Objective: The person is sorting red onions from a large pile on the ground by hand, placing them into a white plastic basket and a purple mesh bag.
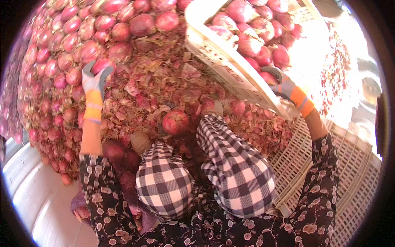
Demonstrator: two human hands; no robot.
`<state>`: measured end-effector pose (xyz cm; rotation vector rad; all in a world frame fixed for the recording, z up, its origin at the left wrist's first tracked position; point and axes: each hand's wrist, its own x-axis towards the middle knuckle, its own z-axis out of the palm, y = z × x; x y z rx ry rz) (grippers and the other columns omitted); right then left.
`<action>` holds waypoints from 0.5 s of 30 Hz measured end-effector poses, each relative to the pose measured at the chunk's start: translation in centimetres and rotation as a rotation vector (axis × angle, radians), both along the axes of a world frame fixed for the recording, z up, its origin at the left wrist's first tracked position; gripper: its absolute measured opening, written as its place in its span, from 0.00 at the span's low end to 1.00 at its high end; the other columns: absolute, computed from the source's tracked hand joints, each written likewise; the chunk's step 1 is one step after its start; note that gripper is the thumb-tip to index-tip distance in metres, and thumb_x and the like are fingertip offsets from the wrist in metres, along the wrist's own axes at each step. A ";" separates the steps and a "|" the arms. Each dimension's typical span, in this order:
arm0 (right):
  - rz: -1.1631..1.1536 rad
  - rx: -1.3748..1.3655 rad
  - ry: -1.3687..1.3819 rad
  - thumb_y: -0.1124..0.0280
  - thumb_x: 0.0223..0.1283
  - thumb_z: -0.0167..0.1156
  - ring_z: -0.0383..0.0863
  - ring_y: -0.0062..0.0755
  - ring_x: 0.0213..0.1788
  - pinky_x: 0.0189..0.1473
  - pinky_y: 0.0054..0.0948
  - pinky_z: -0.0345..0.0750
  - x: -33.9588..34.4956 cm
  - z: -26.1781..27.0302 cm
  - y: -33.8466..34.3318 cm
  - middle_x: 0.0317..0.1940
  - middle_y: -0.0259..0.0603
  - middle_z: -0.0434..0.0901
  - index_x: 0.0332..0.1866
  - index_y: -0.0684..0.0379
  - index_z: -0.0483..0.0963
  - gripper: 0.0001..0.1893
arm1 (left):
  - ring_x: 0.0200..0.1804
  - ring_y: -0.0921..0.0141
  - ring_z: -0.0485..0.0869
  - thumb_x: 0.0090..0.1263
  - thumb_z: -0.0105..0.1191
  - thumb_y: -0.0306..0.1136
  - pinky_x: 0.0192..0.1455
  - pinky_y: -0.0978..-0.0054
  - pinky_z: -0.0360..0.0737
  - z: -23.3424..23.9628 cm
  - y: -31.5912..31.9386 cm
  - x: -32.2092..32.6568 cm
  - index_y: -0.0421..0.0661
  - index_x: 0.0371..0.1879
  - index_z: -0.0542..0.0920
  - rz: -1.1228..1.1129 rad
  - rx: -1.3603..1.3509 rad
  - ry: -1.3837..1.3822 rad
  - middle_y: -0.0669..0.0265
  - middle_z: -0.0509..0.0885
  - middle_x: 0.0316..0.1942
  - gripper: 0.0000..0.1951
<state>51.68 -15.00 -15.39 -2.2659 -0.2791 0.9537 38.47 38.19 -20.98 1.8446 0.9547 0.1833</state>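
Note:
My left hand [97, 77], in a grey and orange glove, grips a red onion [103, 66] at the edge of a large heap of red onions [69, 43]. On the right, my right hand [282, 83], gloved alike, is inside the near corner of a pale plastic crate [228, 64], its fingers around another red onion [269, 78]. The crate holds many red onions [247, 40] and sits tilted on the heap. A single onion [175, 122] lies between my knees and the loose skins.
Dry onion skins [166, 74] cover the middle. An upturned or side-lying slatted plastic crate [345, 154] stands at my right. Checked cloth covers my knees [166, 185]. A purple mesh sack [148, 220] lies by my left leg, and a white ribbed surface [27, 173] is at the lower left.

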 end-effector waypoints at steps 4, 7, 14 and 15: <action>0.084 -0.121 -0.127 0.52 0.37 0.72 0.76 0.41 0.53 0.52 0.34 0.73 1.0 -1.0 -1.4 0.51 0.51 0.75 0.56 0.60 0.71 0.38 | 0.48 0.61 0.78 0.52 0.63 0.26 0.46 0.60 0.80 3.1 -3.0 -2.3 0.39 0.48 0.74 -0.081 -0.675 -0.358 0.58 0.74 0.53 0.23; 0.135 -0.264 -0.087 0.49 0.35 0.72 0.76 0.40 0.52 0.52 0.35 0.73 0.9 1.7 1.5 0.47 0.50 0.76 0.53 0.62 0.71 0.39 | 0.55 0.46 0.73 0.63 0.51 0.40 0.56 0.42 0.73 7.1 -5.9 -1.0 0.37 0.59 0.64 -0.014 -1.191 -0.416 0.49 0.70 0.58 0.28; -0.102 -0.143 0.202 0.51 0.41 0.70 0.80 0.31 0.41 0.40 0.30 0.79 2.2 1.5 1.7 0.41 0.42 0.81 0.44 0.61 0.77 0.28 | 0.61 0.38 0.65 0.62 0.50 0.50 0.60 0.43 0.68 13.2 -15.4 6.8 0.34 0.65 0.55 -0.497 -1.402 -0.353 0.40 0.60 0.64 0.39; -0.323 0.165 0.256 0.52 0.41 0.69 0.80 0.35 0.45 0.41 0.42 0.80 1.8 3.2 2.6 0.46 0.44 0.80 0.53 0.56 0.76 0.31 | 0.62 0.36 0.63 0.63 0.49 0.50 0.60 0.42 0.68 14.3 -15.6 7.2 0.35 0.67 0.53 -0.524 -1.427 -0.400 0.37 0.59 0.64 0.40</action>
